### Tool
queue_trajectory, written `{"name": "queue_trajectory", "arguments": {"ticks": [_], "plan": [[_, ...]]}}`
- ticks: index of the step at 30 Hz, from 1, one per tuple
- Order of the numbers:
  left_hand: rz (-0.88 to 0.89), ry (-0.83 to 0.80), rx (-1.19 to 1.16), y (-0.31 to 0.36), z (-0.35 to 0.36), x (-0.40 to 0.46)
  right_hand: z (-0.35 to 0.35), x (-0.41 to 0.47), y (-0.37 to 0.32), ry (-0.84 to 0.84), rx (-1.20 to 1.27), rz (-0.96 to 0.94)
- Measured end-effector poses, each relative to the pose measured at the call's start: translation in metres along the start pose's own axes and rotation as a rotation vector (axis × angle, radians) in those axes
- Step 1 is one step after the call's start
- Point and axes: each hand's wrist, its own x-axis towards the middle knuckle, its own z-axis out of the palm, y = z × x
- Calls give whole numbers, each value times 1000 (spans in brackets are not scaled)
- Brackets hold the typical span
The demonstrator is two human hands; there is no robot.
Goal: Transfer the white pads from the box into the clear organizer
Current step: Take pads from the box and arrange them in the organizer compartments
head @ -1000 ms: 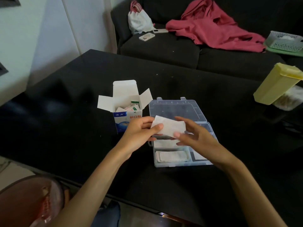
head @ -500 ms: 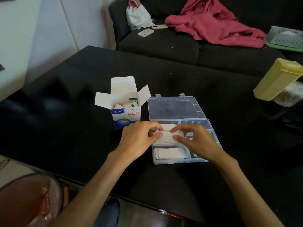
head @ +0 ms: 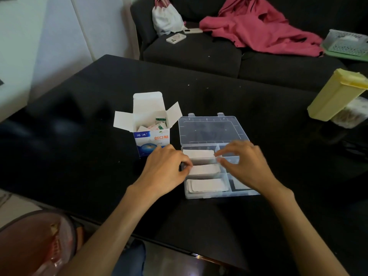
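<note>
A second ago I held one white pad up in the air between both hands, above the clear organizer. Half a second ago I'd brought it down to the left compartments. Now it lies in the middle left compartment. My left hand pinches its left end, my right hand has slid to the right end, fingertips at the divider.
</note>
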Motion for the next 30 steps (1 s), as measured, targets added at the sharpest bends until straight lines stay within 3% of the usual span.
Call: {"name": "queue_trajectory", "arguments": {"ticks": [11,17,20,25,30], "plan": [[-15,-1,-21,6,4,3,0,-10,-18,-53,-316,45],[-88,76,-196,3,-7,-3,-35,-11,-2,-250,67,177],[-137,25,-255,5,-10,-8,-37,-15,-2,-336,29,179],[-77,-104,-156,9,-8,-14,-25,-20,-15,-369,-102,155],[-36,-79,-160,9,-11,-15,-19,-22,-23,-411,-171,140]]}}
